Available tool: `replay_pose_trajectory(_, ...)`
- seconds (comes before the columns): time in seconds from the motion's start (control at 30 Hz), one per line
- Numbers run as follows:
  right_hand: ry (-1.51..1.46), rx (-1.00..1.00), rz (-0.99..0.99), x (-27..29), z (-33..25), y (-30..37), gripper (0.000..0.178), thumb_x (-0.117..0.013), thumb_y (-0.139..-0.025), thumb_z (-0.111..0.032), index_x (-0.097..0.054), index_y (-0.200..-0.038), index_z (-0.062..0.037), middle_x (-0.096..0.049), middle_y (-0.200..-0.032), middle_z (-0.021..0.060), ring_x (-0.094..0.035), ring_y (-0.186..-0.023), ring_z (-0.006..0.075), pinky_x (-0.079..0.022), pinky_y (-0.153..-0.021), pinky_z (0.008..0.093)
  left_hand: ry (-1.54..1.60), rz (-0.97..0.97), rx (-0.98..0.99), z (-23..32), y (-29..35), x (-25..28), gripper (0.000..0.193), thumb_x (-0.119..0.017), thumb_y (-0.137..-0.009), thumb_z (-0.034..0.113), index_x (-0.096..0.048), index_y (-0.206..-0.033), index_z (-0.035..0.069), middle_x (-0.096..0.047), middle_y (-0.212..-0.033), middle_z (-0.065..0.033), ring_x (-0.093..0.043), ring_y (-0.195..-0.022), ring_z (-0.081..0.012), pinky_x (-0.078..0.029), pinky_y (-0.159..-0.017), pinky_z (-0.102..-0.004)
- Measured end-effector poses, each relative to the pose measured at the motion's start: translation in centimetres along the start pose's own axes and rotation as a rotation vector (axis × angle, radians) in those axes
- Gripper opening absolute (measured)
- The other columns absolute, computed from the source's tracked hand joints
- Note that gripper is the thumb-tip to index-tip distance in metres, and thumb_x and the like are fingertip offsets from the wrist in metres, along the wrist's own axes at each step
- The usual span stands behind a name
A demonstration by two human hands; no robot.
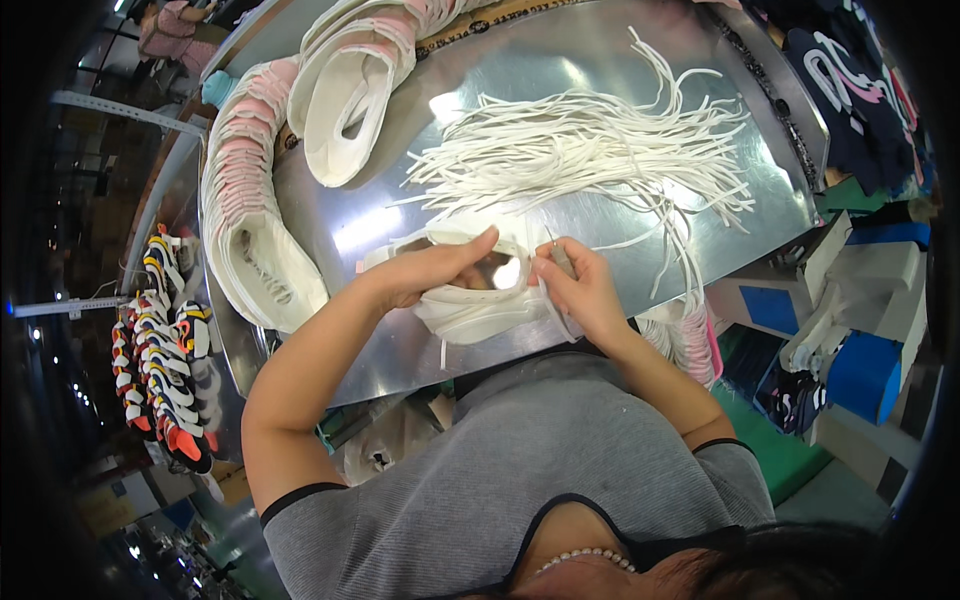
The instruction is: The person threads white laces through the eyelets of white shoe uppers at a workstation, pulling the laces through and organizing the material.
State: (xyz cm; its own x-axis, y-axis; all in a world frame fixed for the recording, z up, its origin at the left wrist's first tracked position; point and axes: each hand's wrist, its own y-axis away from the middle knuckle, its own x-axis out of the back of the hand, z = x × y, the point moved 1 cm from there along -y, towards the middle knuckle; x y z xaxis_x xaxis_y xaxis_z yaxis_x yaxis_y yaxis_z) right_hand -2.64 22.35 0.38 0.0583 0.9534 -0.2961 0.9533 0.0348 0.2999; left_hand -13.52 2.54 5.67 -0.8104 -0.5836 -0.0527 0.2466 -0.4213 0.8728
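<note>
A white shoe upper is held low over the near edge of the metal table. My left hand grips its left side, thumb raised over the opening and the fingers partly inside it. At the upper's right edge, my right hand pinches a small tool with a thin pointed tip, which looks like an awl. A white shoelace hangs down beside those right fingers, near the upper. Whether the lace passes through the upper's edge is too small to tell.
Beyond my hands, a loose heap of white laces covers much of the metal table. Nested white and pink uppers stand in a curved row at left and another at the back. Colourful shoe uppers hang further left.
</note>
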Motion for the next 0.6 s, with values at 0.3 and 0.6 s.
replay_pose_trajectory(0.3, 0.035, 0.283, 0.038, -0.9, -1.3, -0.1, 0.013, -0.065, -0.096, -0.013, -0.066, -0.098, -0.0011, -0.067, -0.077, -0.0007, -0.057, -0.073, 0.0029, -0.043, -0.065, 0.0192, 0.641, -0.046, -0.658, -2.0, 0.1, -6.8, 0.070, -0.046, -0.104, 0.049, -0.038, -0.146, -0.006, -0.043, -0.149, -0.0214, -0.040, -0.141, -0.0285, -0.031, -0.119, -0.0384)
replay_pose_trajectory(0.6, 0.206, 0.107, -0.090, -0.4, -2.7, 2.1, 0.012, -0.066, -0.095, -0.015, -0.067, -0.097, -0.0029, -0.065, -0.073, -0.0019, -0.053, -0.066, 0.0025, -0.040, -0.059, 0.0203, 0.683, 0.350, -0.737, -4.2, 0.0, -9.2, 0.046, -0.058, -0.102, 0.032, -0.054, -0.132, -0.003, -0.061, -0.128, -0.0154, -0.058, -0.119, -0.0242, -0.045, -0.105, -0.0361)
